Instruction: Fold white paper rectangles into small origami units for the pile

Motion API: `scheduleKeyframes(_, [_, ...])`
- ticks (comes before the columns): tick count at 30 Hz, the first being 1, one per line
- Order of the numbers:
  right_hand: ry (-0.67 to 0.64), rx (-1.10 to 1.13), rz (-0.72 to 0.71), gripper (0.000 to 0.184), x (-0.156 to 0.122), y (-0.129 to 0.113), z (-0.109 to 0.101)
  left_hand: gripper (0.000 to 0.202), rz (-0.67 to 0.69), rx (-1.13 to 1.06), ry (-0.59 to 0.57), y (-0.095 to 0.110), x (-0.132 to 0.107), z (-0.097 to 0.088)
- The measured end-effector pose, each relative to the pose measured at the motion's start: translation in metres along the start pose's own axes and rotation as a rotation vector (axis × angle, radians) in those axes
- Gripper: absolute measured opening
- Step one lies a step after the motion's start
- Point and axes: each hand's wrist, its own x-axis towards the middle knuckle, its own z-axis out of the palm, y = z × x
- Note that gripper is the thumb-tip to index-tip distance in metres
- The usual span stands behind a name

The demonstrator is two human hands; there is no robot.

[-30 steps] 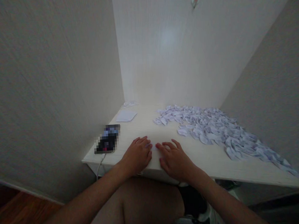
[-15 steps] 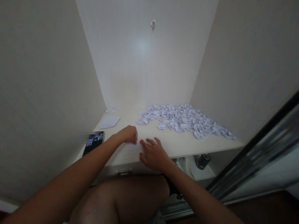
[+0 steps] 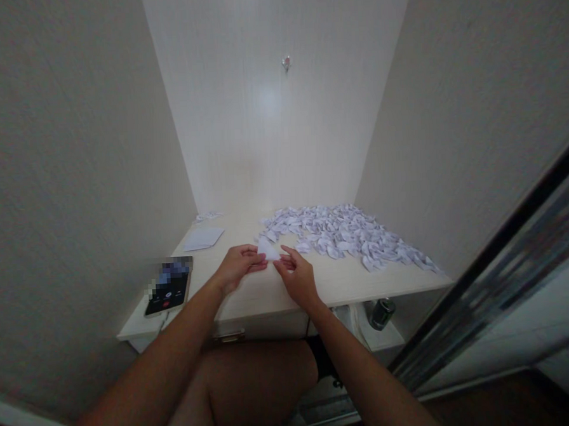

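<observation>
Both of my hands hold one small white folded paper piece (image 3: 268, 249) a little above the white desk (image 3: 345, 281). My left hand (image 3: 238, 264) pinches its left side, and my right hand (image 3: 295, 275) pinches its right side with thumb and fingers. Just behind the hands, a wide pile of several similar folded paper pieces (image 3: 345, 235) spreads across the desk's right half.
A phone (image 3: 169, 286) with a lit screen lies at the desk's left front, a cable hanging from it. A stack of flat white sheets (image 3: 202, 238) sits at the back left. A can (image 3: 382, 313) stands on a shelf under the desk. Walls close in on three sides.
Both hands lay on the desk pressing something flat; now they have lifted and hold the folded paper piece between them. The camera view has also shifted.
</observation>
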Motion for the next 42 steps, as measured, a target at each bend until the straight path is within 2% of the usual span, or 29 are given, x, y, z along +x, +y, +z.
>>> scheduleKeyframes(4, [-0.023,0.066,-0.032,0.024,0.015,0.003,0.005,0.032,0.026,-0.247,0.041,-0.023,-0.023,0.018])
scheduleKeyframes(7, [-0.071,0.041,-0.103,0.022,0.014,0.003,0.007,0.029,0.014,-0.251,0.064,-0.028,-0.033,0.021])
scheduleKeyframes(14, [-0.146,-0.027,-0.278,0.026,0.009,-0.003,0.008,0.030,0.041,-0.251,0.122,-0.027,-0.037,0.022])
scheduleKeyframes(21, [-0.145,-0.157,-0.331,0.030,0.006,-0.003,0.007,0.034,0.038,-0.273,0.116,-0.026,-0.038,0.022])
scheduleKeyframes(42, [-0.153,-0.230,-0.386,0.032,0.002,-0.005,0.004,0.039,0.040,-0.291,0.122,-0.024,-0.040,0.023])
